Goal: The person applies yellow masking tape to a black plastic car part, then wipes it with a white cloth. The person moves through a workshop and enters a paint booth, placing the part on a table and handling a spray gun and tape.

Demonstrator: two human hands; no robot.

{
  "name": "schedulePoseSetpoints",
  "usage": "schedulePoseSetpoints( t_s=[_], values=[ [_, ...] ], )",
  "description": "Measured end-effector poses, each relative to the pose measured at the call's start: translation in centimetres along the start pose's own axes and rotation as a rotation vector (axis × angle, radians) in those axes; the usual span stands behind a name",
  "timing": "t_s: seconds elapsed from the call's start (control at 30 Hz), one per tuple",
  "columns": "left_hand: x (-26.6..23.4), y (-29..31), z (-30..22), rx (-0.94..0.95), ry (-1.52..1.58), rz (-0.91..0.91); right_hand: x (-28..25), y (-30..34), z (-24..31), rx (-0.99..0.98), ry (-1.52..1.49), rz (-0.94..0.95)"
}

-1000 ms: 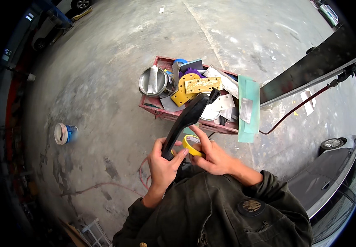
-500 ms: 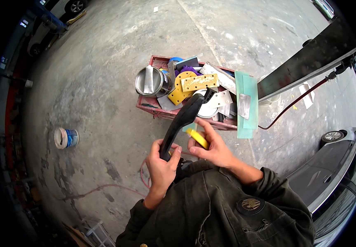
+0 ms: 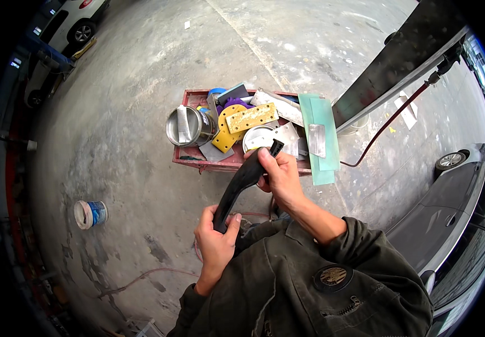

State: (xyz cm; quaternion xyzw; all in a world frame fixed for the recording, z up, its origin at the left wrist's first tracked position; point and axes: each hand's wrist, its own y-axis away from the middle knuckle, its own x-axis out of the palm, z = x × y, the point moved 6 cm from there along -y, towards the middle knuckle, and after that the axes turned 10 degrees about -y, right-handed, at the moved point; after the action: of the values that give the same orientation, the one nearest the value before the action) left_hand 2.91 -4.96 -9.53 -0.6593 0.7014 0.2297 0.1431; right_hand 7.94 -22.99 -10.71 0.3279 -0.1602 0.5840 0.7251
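Black curved piece: held aslant between my hands, before my dark jacket; its upper end overlaps the red cart in view;
Yellow tape roll: a second ago it was in my right hand, beside the piece; I cannot make out where it is now;
Both ends: that hand has since moved onto the upper end, so the piece now has two supports instead of one;
Left hand: wrapped round the lower end, thumb bent against it;
Right hand: reaching farther forward, thumb pressed near the tip, fingers curled beneath;
Grip: hands apart, both clamped on the piece
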Motion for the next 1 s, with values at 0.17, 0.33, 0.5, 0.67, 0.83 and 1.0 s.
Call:
schedulePoseSetpoints(
  t_s=[0.17,0.33,0.5,0.67,0.83,1.0],
  values=[
    [0.1,0.0,1.0,-0.212,0.289,0.116,-1.2,-0.2,0.4,0.053,0.027,0.204],
    [-0.8,-1.6,-0.1,-0.205,0.560,0.093,0.1,2.5,0.3,-0.069,0.411,0.455],
    [-0.1,-2.4,-1.4,-0.110,0.514,0.129,1.4,3.7,0.3,-0.069,0.566,0.568],
    [0.7,-2.7,-2.2,-0.053,0.485,0.111,2.8,4.6,0.8,-0.192,0.905,0.636],
    [1.0,-2.6,-1.3,-0.018,0.431,0.074,3.4,4.8,0.7,-0.245,1.054,0.680],
    [0.7,-2.5,-1.6,-0.022,0.362,0.045,3.2,4.7,0.2,-0.267,1.140,0.710]
  ],
)
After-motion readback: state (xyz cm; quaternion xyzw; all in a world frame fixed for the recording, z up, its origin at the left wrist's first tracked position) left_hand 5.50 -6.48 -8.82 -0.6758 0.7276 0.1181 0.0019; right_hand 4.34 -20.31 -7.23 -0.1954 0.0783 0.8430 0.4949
